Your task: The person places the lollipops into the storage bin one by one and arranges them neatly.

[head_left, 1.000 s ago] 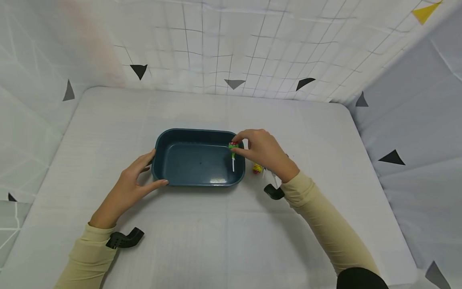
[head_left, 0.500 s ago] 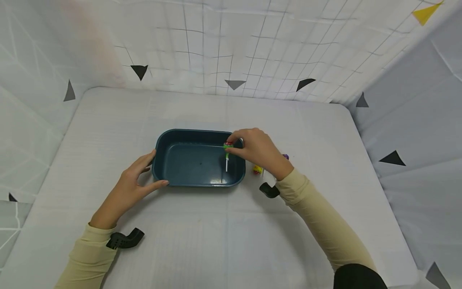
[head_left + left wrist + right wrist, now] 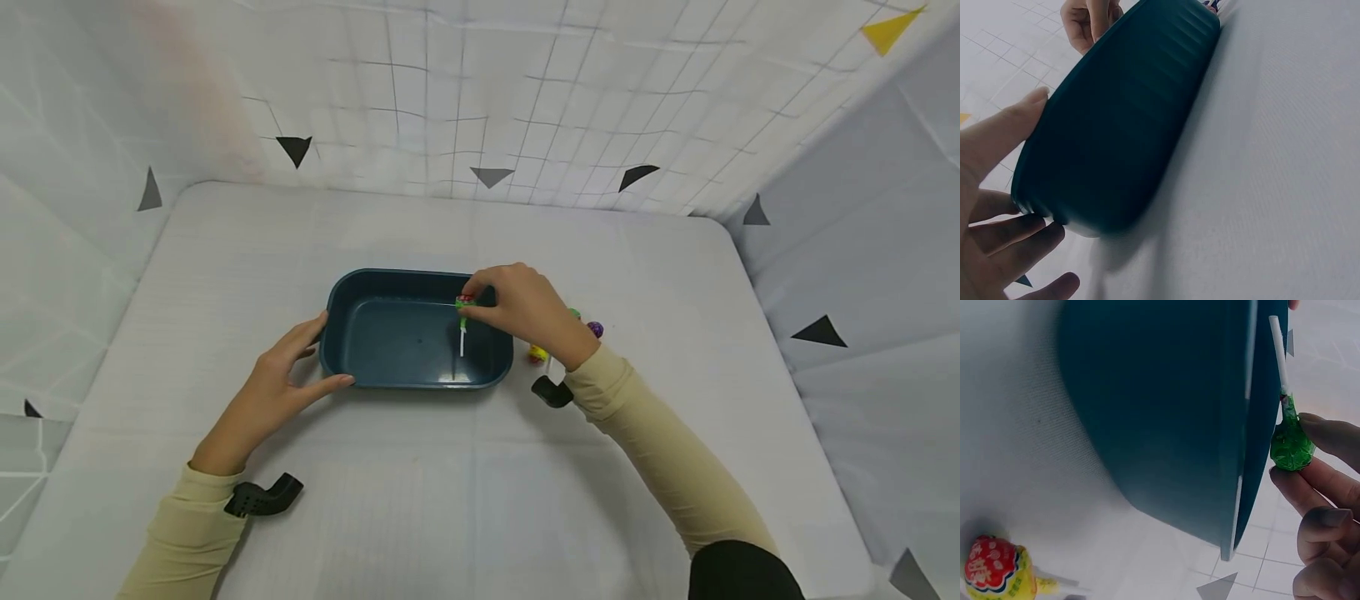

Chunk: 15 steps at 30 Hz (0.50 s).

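Note:
A lollipop [image 3: 463, 302] in a green and red wrapper hangs stick-down over the right part of a dark teal basin [image 3: 390, 382]. The thumb and fingertips of my right hand [image 3: 525, 308] pinch its candy end. In the right wrist view the green-wrapped lollipop [image 3: 1291, 447] shows its white stick beside the basin's rim. My left hand [image 3: 273, 383] rests against the basin's left end. The left wrist view shows its thumb at the rim and extended fingers touching the outer wall [image 3: 1104, 137].
Right of the basin, partly behind my right forearm, lie a yellow and red lollipop [image 3: 537, 354], a purple one [image 3: 596, 328] and something green [image 3: 575, 313]. They rest on a white-covered table [image 3: 405, 500]. Patterned white sheets [image 3: 420, 100] stand behind and at the sides.
My right hand has moved left over the basin with the lollipop, uncovering more of the lollipops behind the wrist. My left hand and the basin have stayed in place.

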### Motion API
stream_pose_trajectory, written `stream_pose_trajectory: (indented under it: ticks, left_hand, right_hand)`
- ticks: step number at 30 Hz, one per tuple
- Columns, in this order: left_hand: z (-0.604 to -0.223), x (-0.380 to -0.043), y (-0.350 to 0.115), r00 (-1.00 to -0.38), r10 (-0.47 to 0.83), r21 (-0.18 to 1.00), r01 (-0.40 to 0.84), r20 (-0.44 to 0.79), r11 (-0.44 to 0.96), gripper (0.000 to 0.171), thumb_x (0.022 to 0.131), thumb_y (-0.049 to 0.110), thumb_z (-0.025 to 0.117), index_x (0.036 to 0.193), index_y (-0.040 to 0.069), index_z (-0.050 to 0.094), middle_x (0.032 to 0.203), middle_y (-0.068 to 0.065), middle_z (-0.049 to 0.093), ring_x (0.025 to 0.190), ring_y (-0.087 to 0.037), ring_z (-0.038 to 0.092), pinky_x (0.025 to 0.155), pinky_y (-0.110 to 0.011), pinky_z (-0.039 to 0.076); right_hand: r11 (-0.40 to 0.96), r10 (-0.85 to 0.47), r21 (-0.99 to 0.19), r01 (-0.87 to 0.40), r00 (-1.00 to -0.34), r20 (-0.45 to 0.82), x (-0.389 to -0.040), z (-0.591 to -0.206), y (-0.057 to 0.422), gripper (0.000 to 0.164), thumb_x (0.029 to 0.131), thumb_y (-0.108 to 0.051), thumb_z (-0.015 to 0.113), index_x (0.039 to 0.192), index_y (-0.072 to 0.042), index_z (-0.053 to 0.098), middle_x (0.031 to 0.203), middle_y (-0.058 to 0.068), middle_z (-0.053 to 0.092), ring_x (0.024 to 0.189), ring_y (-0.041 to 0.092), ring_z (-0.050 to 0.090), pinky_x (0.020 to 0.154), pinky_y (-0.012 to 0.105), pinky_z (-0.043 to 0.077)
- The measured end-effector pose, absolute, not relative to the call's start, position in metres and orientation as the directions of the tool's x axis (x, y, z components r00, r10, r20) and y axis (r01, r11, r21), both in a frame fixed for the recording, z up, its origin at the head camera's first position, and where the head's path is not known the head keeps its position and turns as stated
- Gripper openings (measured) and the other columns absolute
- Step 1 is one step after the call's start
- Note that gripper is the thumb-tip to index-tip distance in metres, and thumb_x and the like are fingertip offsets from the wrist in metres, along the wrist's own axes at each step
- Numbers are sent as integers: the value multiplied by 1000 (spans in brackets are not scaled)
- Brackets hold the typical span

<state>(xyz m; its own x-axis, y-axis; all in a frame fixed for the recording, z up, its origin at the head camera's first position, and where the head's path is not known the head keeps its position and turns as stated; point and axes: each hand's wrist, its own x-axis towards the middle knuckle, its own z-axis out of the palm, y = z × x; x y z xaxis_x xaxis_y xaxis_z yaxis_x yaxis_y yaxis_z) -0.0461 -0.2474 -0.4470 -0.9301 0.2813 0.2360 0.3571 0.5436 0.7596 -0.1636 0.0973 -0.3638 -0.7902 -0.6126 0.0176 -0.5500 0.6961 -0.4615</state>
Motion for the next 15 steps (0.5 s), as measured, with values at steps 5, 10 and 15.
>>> stream_pose_trajectory:
  ticks: [5, 10, 15]
  left_hand:
    - [-446, -47, -246, -930, 278, 755, 358, 239, 549, 101, 81, 6, 91, 162, 1, 32, 159, -17, 41, 142, -36, 43, 102, -52, 48]
    - [-445, -46, -246, -929, 283, 755, 361, 239, 547, 100, 81, 7, 91, 162, 0, 32, 159, -18, 42, 142, -36, 42, 102, -52, 49]
    - [-444, -46, -246, -926, 284, 760, 367, 247, 536, 99, 81, 6, 91, 162, 0, 33, 159, -18, 42, 142, -36, 43, 101, -53, 49]
  right_hand:
    - [690, -623, -458, -561, -782, 19, -165, -365, 93, 21, 93, -29, 83, 106, -12, 80, 98, -2, 76, 85, 18, 67, 64, 32, 53]
    - [690, -625, -461, -558, -781, 8, -166, -364, 89, 21, 94, -29, 82, 106, -13, 80, 98, -3, 76, 89, 20, 68, 65, 33, 53]
    - [687, -631, -461, -562, -776, 6, -167, -364, 86, 20, 94, -30, 82, 105, -13, 80, 96, -5, 76, 91, 18, 68, 67, 33, 54]
